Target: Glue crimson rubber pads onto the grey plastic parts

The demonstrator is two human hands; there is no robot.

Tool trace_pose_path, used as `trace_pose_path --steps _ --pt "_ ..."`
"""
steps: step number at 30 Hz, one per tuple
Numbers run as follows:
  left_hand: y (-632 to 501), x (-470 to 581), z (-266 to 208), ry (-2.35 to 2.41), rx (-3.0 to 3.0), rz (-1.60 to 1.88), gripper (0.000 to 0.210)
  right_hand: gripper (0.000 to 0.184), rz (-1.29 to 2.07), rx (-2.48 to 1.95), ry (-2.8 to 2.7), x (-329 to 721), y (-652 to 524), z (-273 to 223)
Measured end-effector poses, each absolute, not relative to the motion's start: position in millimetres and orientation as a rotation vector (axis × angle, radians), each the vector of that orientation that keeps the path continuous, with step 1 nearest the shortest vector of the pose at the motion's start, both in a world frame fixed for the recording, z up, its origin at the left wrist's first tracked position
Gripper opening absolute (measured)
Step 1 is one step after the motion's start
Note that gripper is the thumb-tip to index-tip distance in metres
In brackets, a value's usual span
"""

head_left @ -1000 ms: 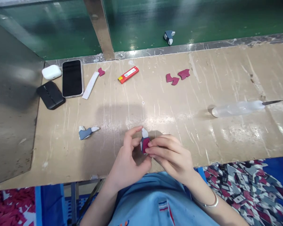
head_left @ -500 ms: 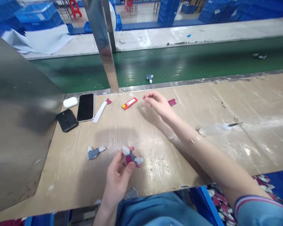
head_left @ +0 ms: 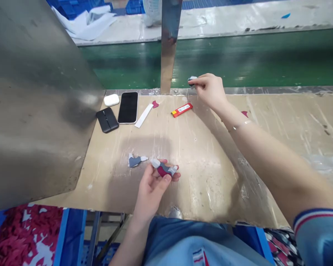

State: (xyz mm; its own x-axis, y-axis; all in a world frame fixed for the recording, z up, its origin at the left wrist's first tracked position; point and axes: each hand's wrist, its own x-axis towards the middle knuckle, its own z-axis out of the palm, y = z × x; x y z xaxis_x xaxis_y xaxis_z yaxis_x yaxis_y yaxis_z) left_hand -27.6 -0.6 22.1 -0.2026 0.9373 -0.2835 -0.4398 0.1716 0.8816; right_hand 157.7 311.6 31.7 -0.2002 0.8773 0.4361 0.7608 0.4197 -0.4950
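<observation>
My left hand (head_left: pixel 150 190) is closed on a small flat shaped piece (head_left: pixel 163 170) of slate grey, maroon and pale grey material, held low above the near part of the table. To its left a similar grey and white piece (head_left: pixel 134 161) lies on the table. My right hand (head_left: pixel 212 92) reaches out to the near edge of the green conveyor belt (head_left: pixel 252 61). Between its thumb and fingers it pinches another small grey and white piece (head_left: pixel 192 79), partly hidden by the fingers.
On the table (head_left: pixel 199 147) lie a red and yellow packet (head_left: pixel 182 110), a white strip (head_left: pixel 144 116), maroon scraps (head_left: pixel 155 104), a phone (head_left: pixel 128 108), a black device (head_left: pixel 107 120) and a white case (head_left: pixel 111 99). A metal post (head_left: pixel 170 51) and panel (head_left: pixel 44 111) stand left. Below sits a scrap bin (head_left: pixel 69 236).
My right hand has moved forward to the belt and taken hold of the grey and white piece there. My left hand still grips its piece, now turned slightly. The view has swung left.
</observation>
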Motion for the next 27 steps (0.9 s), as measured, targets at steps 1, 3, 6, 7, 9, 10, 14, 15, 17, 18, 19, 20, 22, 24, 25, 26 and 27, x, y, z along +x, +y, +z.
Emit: trace_pose_path --steps 1,3,6,7,9,10,14,15,17,18,19,20,22,24,25,26,27 --pt "1.4 -28.2 19.1 1.148 0.607 1.386 0.048 0.042 0.204 -1.308 -2.085 159.1 290.4 30.9" --pt "5.1 -28.1 14.2 1.109 0.656 1.392 0.048 0.037 0.237 -1.171 -2.290 164.1 242.6 26.5" --pt "9.9 -24.5 12.5 1.082 0.718 1.396 0.047 0.036 0.334 -0.986 -2.540 177.1 174.6 15.5" --pt "11.2 -22.4 13.2 1.083 0.741 1.389 0.047 0.035 0.355 -0.971 -2.555 182.4 155.4 12.8" --pt "12.7 -16.9 15.5 1.074 0.787 1.382 0.047 0.032 0.398 -0.968 -2.497 192.9 122.1 11.9" --pt "13.0 -13.6 16.6 1.063 0.798 1.384 0.046 0.031 0.439 -0.961 -2.438 197.0 107.2 14.3" --pt "12.8 0.2 19.8 1.010 0.782 1.377 0.041 0.033 0.753 -0.821 -2.168 200.1 57.6 31.3" --pt "12.8 3.4 20.4 1.016 0.788 1.340 0.040 0.035 0.810 -0.793 -2.105 197.6 48.3 33.5" --pt "13.1 8.7 21.2 1.045 0.830 1.243 0.037 0.036 0.840 -0.789 -1.964 190.8 34.5 32.4" --pt "13.3 10.9 21.4 1.059 0.857 1.199 0.035 0.034 0.831 -0.811 -1.888 187.4 29.9 29.4" --pt "13.5 12.7 21.4 1.068 0.880 1.166 0.035 0.031 0.822 -0.836 -1.812 184.5 26.6 25.4" --pt "13.6 14.1 21.2 1.068 0.898 1.148 0.036 0.028 0.817 -0.856 -1.744 182.2 24.3 21.1" --pt "13.5 15.8 20.2 1.059 0.907 1.129 0.039 0.024 0.826 -0.875 -1.654 179.8 21.8 13.7" --pt "13.1 16.1 18.9 1.043 0.901 1.120 0.042 0.022 0.837 -0.870 -1.620 179.4 20.7 9.7" --pt "12.8 15.9 18.3 1.034 0.897 1.117 0.042 0.021 0.837 -0.868 -1.613 179.6 20.4 8.8" --pt "12.5 15.5 17.8 1.026 0.894 1.116 0.041 0.020 0.835 -0.866 -1.611 179.9 20.1 8.5" --pt "12.2 15.2 17.3 1.016 0.896 1.116 0.039 0.019 0.831 -0.862 -1.614 180.0 19.9 8.5"
